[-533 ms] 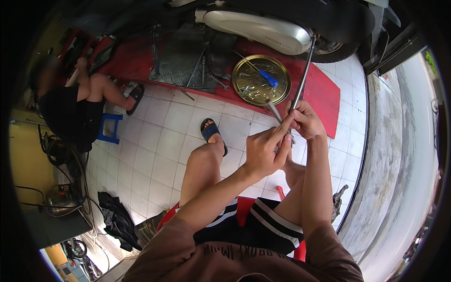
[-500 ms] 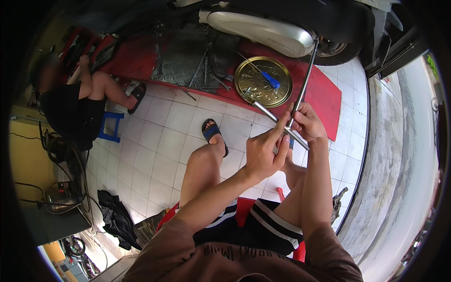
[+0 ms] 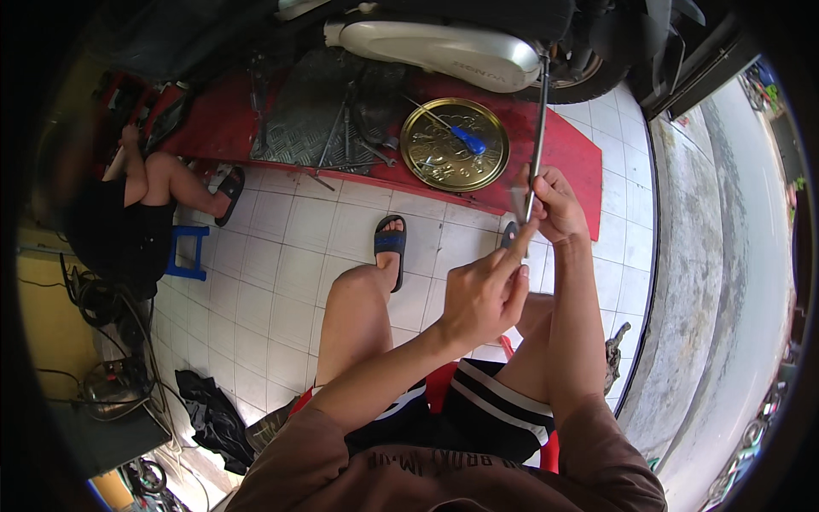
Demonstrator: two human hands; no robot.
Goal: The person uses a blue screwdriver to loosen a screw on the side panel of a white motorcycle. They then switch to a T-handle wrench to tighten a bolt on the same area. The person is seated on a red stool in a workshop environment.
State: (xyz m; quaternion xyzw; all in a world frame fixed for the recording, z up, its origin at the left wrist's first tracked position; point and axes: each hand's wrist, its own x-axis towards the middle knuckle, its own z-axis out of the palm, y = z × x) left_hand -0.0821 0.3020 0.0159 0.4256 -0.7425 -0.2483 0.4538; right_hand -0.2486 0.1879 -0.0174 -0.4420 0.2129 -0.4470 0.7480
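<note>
My right hand point(image 3: 559, 200) grips the lower end of a long thin metal rod point(image 3: 537, 128) that runs up to the silver engine cover of a scooter point(image 3: 444, 47). My left hand point(image 3: 486, 290) is just below it, forefinger stretched up and touching the rod's lower end, the other fingers loosely curled. I sit on a red stool point(image 3: 435, 388) with both knees raised. A round brass tray point(image 3: 455, 145) with a blue-handled screwdriver point(image 3: 467, 141) lies on the red platform point(image 3: 589, 162) ahead.
Another person point(image 3: 141, 213) sits on a blue stool point(image 3: 188, 252) at the left beside the platform. A dark ribbed mat point(image 3: 316, 111) with tools lies on the platform. Cables and a black cloth point(image 3: 213, 414) lie lower left. A concrete kerb point(image 3: 691, 256) runs along the right.
The rod has swung more upright and my right hand has shifted up with it. My left hand has dropped away from the joint grip, leaving only its forefinger on the rod.
</note>
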